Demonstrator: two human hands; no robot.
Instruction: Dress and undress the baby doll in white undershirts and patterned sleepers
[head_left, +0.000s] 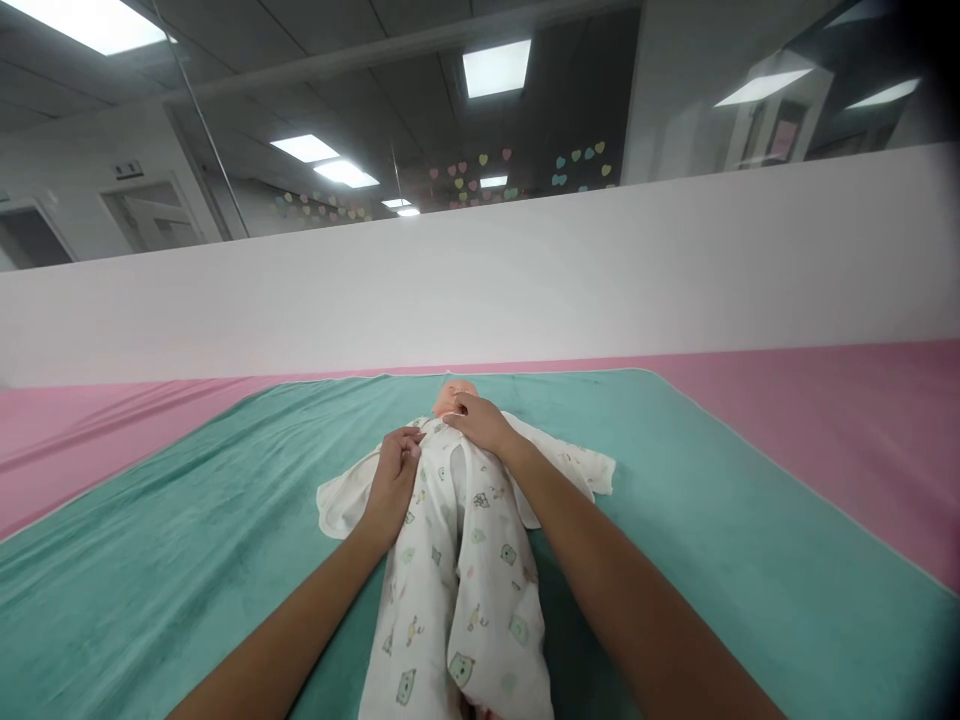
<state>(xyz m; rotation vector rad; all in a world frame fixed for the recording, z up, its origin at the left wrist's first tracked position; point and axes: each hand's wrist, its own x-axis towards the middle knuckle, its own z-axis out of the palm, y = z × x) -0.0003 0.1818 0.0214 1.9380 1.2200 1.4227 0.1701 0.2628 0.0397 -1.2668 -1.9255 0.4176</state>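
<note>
Your left hand [396, 468] is at the top edge of the clothes, on your left side, with its fingers bent and close together. Your right hand [486, 426] is up by the neck, its thumb low on the cloth and its fingers curled near the chin. I can't tell if either hand is pinching the cloth, because the fingertips are too small and partly hidden. Under your hands are the long white cloth baby clothes [420, 580] with little green and brown animal pictures. They lie over the body of the small pink-skinned baby doll [445, 392], which is on its back with its head pointing away from you. The clothes already look to be in place over its tummy and legs. The wide white cloth sleeve on your left [346, 498] and the white patterned sleeve on your right [592, 468] stick out to the sides. No doll hand shows at either end, so the arms may not be all the way through. The front may need closing too, but I can't see any snaps or ties. All this is on the soft green cloth sheet [187, 570]. Past that come the smooth pink cover [862, 430] and the plain white wall [450, 300].
</note>
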